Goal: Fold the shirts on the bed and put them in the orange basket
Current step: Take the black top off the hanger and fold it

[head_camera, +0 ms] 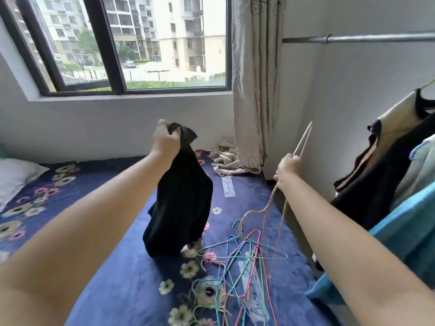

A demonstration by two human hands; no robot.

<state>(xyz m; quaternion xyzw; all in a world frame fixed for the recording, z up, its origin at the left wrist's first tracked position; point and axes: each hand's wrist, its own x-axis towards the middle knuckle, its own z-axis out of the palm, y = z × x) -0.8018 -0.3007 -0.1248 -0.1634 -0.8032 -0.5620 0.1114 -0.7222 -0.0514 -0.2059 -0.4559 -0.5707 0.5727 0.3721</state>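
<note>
Unhangering looked to be the step in hand: the black shirt (181, 198) and its pale wire hanger (280, 203) were already apart, one in each hand. The left hand (166, 140) was raised at mid-scene, fingers bunched round the top of the garment, which hung down so that its hem met the blue flowered bed (113, 267). The right hand (288, 169), extended toward the right, pinched the hanger by its wire, the hook dangling above a pile of coloured hangers (237, 267) lying near on the cover. Next, by my judgement, the hanger should drop onto that pile and the shirt be spread flat for folding. No orange basket was in view. More clothes hung on a rail (357, 39) at the far right.
</note>
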